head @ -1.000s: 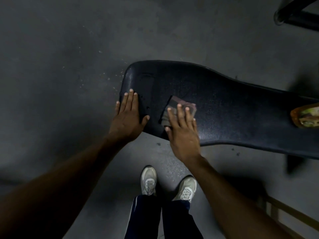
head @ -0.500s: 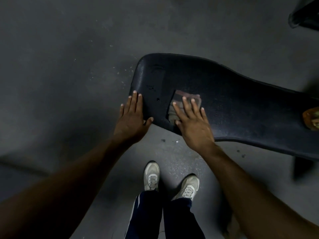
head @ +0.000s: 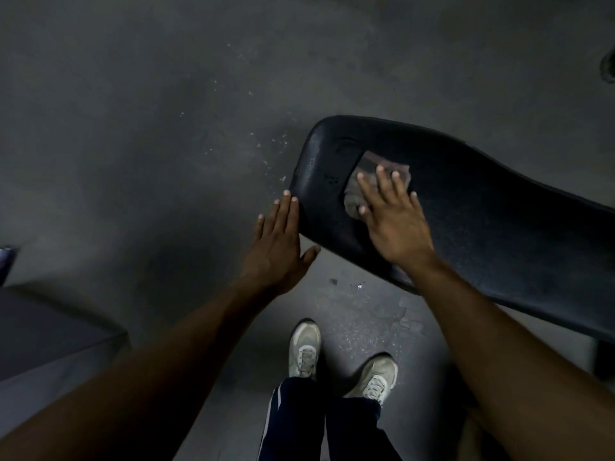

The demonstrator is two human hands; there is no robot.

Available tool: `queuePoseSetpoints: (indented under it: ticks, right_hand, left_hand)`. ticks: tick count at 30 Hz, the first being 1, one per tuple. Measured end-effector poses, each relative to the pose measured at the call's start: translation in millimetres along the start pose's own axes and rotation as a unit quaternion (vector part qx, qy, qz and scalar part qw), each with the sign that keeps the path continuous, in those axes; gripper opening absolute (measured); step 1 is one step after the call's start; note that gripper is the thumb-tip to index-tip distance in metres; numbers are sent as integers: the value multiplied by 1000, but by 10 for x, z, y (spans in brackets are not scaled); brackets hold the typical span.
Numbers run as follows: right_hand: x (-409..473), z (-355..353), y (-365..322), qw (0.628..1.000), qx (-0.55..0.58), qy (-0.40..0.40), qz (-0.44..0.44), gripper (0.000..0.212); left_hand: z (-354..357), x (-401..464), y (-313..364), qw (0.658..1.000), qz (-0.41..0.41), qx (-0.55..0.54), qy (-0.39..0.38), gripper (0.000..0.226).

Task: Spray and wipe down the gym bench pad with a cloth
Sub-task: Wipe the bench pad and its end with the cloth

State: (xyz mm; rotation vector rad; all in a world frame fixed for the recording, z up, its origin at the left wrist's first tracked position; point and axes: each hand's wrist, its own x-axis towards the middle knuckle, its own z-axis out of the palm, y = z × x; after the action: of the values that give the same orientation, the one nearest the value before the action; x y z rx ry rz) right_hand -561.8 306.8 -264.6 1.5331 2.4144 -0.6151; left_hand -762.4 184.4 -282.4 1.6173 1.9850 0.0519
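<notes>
A black padded gym bench pad (head: 482, 211) runs from the centre to the right edge. A small folded brownish cloth (head: 369, 171) lies near its left end. My right hand (head: 392, 221) rests flat on the cloth, fingers spread, pressing it onto the pad. My left hand (head: 279, 244) is flat with fingers straight, at the pad's left edge, its fingertips and thumb touching the rim. It holds nothing. No spray bottle is in view.
Grey concrete floor (head: 149, 128) with pale specks surrounds the bench. My two pale sneakers (head: 304, 347) stand just below the pad. A grey low platform (head: 50, 334) sits at the left edge. A dark object (head: 608, 66) shows at the far right.
The view has shifted, so the bench sits further right and the orange-labelled bottle has left the frame. My right hand slid the cloth up the pad. My left hand stays by the rim.
</notes>
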Motion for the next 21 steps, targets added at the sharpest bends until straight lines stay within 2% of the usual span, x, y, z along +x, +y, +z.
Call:
queuePoseSetpoints:
  ticks: [3,8,10,12,15,17,19,21]
  right_hand:
    - [349,-52,-205,1000,14,1,1,62]
    - [-16,95,-287,986,-74,-14,-146,67]
    - [-76,41,-72,987,-88,-17,-131,67]
    - [40,-52,155,994,-81,-7,-69,65]
    - [420,-250,306,999,-21,6,29,60]
    - [723,-374,201,998,16,4,58,60]
    - [944,-434,-37,999,30,-7,40,61]
    - [1001,-429,-302,999,15,-21,-33,60]
  left_hand:
    - [7,46,-57,1000,-7,-10,-4,92]
    - [95,39,28,998,-31,-43,-20,95]
    - [74,67,70,998,-27,-56,-9,95]
    - [27,125,74,999,-7,-53,-2,93]
    - [-34,218,48,999,3,-47,-8,92]
    - [-46,245,35,999,-3,-41,-12,91]
    - [-31,245,31,999,-8,-39,-11,92]
    - [-4,231,29,999,-12,-39,-3,93]
